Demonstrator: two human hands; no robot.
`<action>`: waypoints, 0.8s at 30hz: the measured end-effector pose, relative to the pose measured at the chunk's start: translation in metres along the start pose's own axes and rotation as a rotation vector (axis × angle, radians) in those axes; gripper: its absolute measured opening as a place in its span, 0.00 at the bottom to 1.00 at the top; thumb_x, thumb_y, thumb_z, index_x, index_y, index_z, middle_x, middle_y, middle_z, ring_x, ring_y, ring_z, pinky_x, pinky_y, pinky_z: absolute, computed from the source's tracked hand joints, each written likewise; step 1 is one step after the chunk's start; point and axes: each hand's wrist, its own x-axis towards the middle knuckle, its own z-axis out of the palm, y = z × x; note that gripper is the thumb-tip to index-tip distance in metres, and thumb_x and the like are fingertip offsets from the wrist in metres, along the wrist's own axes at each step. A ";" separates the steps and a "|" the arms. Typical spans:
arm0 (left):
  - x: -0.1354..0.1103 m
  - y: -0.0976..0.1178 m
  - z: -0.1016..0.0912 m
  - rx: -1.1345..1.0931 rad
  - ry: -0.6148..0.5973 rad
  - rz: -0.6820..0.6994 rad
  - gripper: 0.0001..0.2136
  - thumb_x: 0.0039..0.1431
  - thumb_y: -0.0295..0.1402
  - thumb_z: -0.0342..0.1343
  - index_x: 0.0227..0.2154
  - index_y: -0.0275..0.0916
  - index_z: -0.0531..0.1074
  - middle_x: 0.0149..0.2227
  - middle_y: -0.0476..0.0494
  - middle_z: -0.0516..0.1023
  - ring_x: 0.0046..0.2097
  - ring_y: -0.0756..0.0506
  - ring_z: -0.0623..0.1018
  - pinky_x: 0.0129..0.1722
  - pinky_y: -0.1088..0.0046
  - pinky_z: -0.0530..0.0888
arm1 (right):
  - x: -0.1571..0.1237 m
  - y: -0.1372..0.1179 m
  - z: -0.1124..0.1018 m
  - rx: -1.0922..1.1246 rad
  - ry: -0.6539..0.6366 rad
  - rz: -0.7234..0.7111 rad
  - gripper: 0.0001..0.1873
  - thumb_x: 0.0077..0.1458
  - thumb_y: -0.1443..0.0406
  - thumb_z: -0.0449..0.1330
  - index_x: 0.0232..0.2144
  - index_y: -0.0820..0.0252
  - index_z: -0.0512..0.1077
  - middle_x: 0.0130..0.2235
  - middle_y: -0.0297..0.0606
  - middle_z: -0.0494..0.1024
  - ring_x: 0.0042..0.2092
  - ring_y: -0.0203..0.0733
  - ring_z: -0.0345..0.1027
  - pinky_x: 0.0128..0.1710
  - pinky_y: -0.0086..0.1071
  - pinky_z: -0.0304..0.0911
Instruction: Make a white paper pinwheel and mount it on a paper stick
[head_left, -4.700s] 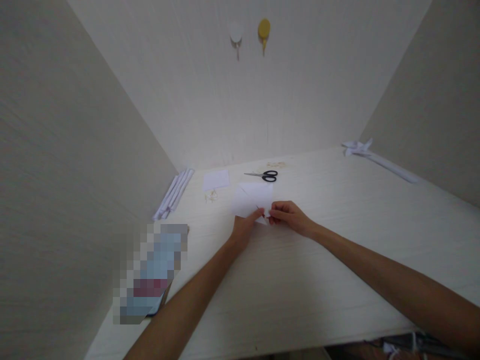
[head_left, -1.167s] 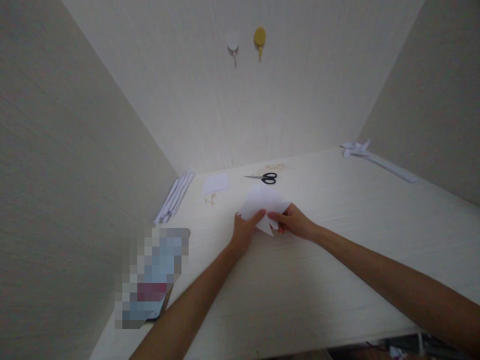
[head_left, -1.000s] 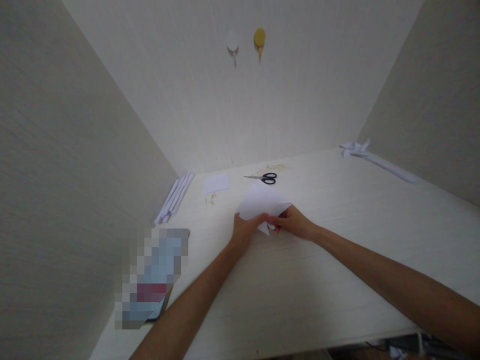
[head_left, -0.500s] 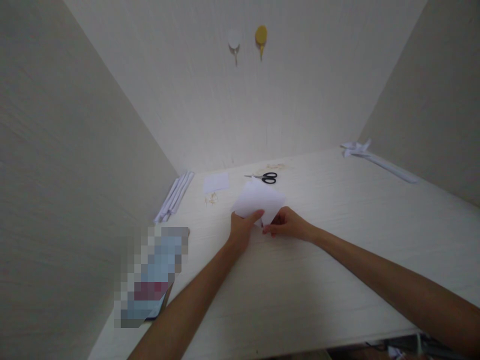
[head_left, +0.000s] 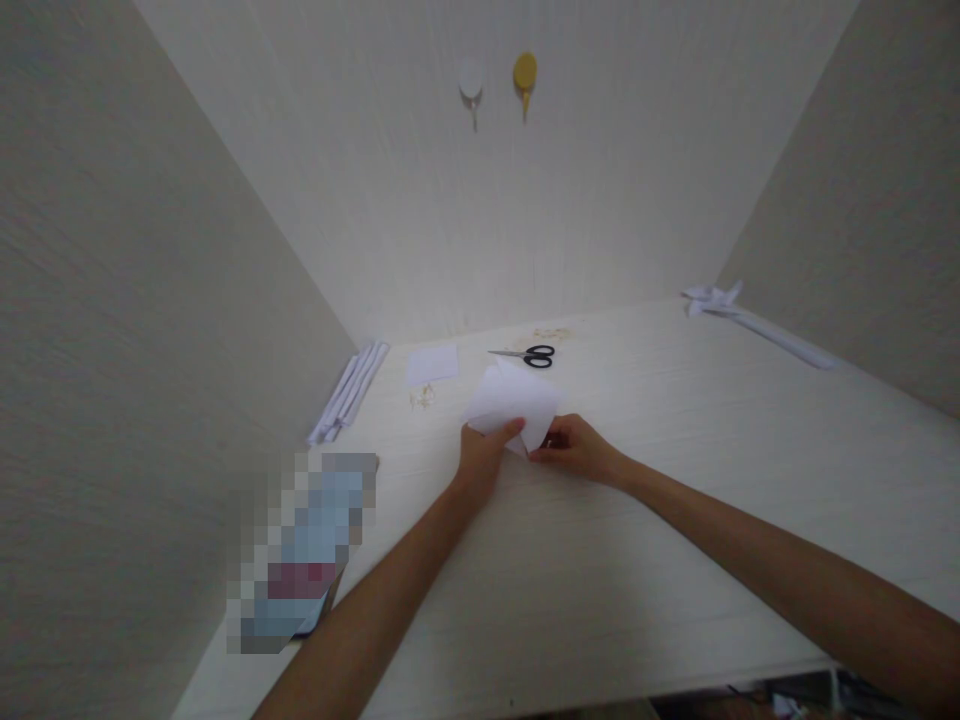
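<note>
A white sheet of folded paper (head_left: 514, 398) lies partly raised on the pale table (head_left: 600, 560) in front of me. My left hand (head_left: 487, 455) pinches its near left edge with thumb and fingers closed. My right hand (head_left: 577, 447) grips the paper's near right corner, fingers curled on it. The two hands almost touch at the paper's lower point.
Black-handled scissors (head_left: 529, 354) lie just beyond the paper. A small white paper square (head_left: 432, 364) and some scraps (head_left: 422, 397) lie at the back left, beside rolled paper strips (head_left: 347, 392). A folded paper piece (head_left: 750, 315) rests at the far right. A blurred object (head_left: 304, 550) sits near left.
The paper has been turned and folded between my hands; its right corner, spread out a second ago, is now drawn in. Both hands stayed in place.
</note>
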 end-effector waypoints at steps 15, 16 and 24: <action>0.003 -0.002 -0.003 -0.004 0.017 -0.004 0.16 0.36 0.31 0.61 0.33 0.33 0.72 0.34 0.41 0.77 0.34 0.46 0.75 0.36 0.69 0.70 | 0.000 -0.005 0.002 -0.047 0.035 -0.040 0.07 0.40 0.63 0.60 0.22 0.63 0.71 0.24 0.34 0.70 0.25 0.33 0.61 0.23 0.26 0.56; 0.003 -0.002 -0.003 -0.002 0.016 -0.002 0.16 0.36 0.31 0.61 0.33 0.33 0.72 0.34 0.41 0.77 0.34 0.46 0.75 0.36 0.69 0.70 | 0.000 -0.005 0.002 -0.049 0.029 -0.036 0.07 0.40 0.63 0.60 0.23 0.63 0.71 0.24 0.34 0.70 0.25 0.33 0.61 0.23 0.26 0.56; 0.002 -0.005 -0.004 -0.004 -0.014 0.000 0.16 0.36 0.31 0.61 0.33 0.34 0.72 0.35 0.41 0.76 0.35 0.46 0.75 0.37 0.68 0.70 | 0.000 -0.003 0.001 -0.038 0.005 -0.053 0.07 0.40 0.62 0.60 0.21 0.61 0.71 0.24 0.34 0.72 0.26 0.36 0.63 0.26 0.28 0.58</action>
